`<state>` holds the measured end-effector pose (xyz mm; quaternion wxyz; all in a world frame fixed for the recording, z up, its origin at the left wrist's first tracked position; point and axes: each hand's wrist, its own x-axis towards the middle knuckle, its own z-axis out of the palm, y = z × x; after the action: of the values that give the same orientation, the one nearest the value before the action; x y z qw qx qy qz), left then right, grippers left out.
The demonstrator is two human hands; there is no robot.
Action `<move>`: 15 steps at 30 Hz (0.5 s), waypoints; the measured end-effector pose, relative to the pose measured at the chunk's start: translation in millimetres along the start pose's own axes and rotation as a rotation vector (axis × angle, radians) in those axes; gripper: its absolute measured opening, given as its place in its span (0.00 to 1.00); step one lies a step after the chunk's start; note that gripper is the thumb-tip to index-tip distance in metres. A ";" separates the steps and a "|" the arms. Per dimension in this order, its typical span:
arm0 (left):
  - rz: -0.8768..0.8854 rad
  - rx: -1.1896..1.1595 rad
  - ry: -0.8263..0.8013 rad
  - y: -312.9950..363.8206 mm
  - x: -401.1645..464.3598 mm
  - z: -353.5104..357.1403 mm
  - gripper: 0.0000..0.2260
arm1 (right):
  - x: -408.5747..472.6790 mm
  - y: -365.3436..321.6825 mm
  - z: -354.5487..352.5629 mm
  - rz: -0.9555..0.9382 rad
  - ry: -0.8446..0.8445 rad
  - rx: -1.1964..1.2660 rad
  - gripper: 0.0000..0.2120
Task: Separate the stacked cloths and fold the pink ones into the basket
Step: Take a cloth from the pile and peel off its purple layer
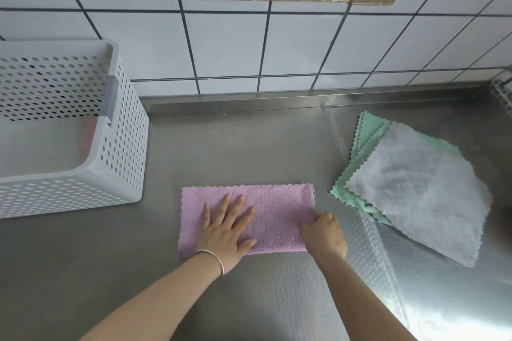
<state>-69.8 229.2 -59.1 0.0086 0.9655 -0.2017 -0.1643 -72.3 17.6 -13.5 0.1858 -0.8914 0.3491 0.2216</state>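
Bare counter (221, 152) is lying open between basket (124, 130) and cloth pile (415, 188); basket wall is blocking the left.

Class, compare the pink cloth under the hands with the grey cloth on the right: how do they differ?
The pink cloth is folded into a long strip; the grey cloth lies open. Pink lies on the bare counter; grey tops green cloths. Hands touch pink only. Both have wavy edges.

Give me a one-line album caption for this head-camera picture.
Left hand presses a half-folded pink cloth flat while the right hand pinches its edge, white perforated basket waiting nearby.
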 end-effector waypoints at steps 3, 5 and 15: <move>-0.005 -0.013 -0.055 0.5 4.6 -8.1 0.33 | 1.5 -1.5 -2.5 0.007 -0.052 0.026 0.20; 0.031 -0.006 -0.102 2.2 4.7 -10.5 0.36 | 2.1 -2.4 -4.6 0.007 -0.078 0.070 0.18; -0.326 -1.022 0.027 33.2 9.3 -83.4 0.20 | -49.1 -29.5 -7.4 -0.403 0.216 0.220 0.07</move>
<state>-47.9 190.9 19.6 0.4544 0.8591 0.0568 -0.2283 -81.8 60.8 23.6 0.2839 -0.9358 0.2044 0.0443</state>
